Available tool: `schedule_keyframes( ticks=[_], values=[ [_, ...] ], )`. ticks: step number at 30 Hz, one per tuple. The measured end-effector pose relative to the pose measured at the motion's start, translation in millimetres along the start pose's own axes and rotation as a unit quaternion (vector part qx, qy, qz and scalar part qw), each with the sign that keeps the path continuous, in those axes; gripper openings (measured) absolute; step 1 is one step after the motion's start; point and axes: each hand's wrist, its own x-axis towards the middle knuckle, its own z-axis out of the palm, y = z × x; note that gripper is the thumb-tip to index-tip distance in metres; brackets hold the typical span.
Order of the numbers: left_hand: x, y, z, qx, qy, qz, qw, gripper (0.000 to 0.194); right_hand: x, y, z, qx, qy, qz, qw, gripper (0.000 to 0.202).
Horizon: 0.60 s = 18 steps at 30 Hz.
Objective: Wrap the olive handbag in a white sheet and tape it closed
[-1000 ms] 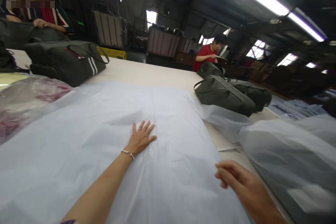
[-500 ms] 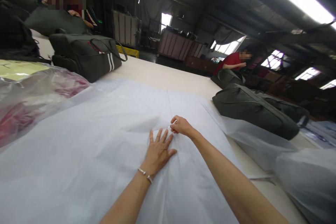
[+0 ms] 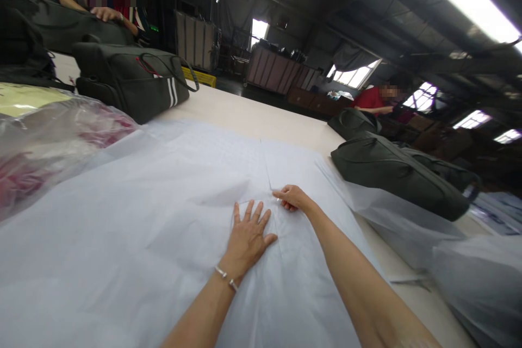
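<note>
Thin whitish plastic sheeting point(image 3: 122, 228) covers most of the surface before me, softly wrinkled, with a seam or edge line running away from me near the middle. My left hand point(image 3: 249, 235) lies flat on it, fingers spread, a bracelet at the wrist. Just right of those fingertips, close to the line, is my right hand point(image 3: 291, 197). Its index finger points left and the other fingers curl in. A tiny whitish bit shows by the fingertips, too small to name.
A dark bag with white stripes point(image 3: 134, 79) stands back left, beside a clear plastic package point(image 3: 65, 136). More dark bags point(image 3: 395, 171) lie at right on the pale table point(image 3: 228, 106). Scissors-like metal point(image 3: 411, 281) rests near the right edge. Two co-workers are beyond.
My right hand has shifted slightly right, away from my left fingertips, its index finger now straighter. My left hand stays nearly in place. The co-worker at back left has moved, a hand now on a bag.
</note>
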Motion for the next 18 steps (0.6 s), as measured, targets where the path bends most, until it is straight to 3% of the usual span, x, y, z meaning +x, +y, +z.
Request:
schedule_keyframes(
  ticks=[6, 11, 14, 18],
  values=[
    [1, 0, -1.7, -0.011, -0.003, 0.001, 1.0, 0.059, -2, 6, -1, 0.01, 0.1, -0.016, 0.995, 0.037],
    [2, -1, -0.9, -0.005, -0.008, -0.001, 1.0, 0.061, 5, 8, 14, 0.013, 0.069, 0.001, 0.998, 0.031],
    [1, -2, -0.8, -0.006, -0.011, -0.002, 1.0, 0.061, 3, 10, 5, 0.032, 0.045, 0.016, 0.998, 0.018],
    [1, -1, -0.5, -0.009, -0.007, -0.001, 1.0, 0.06, -6, 11, -6, 0.038, 0.084, 0.023, 0.995, 0.018]
  ],
)
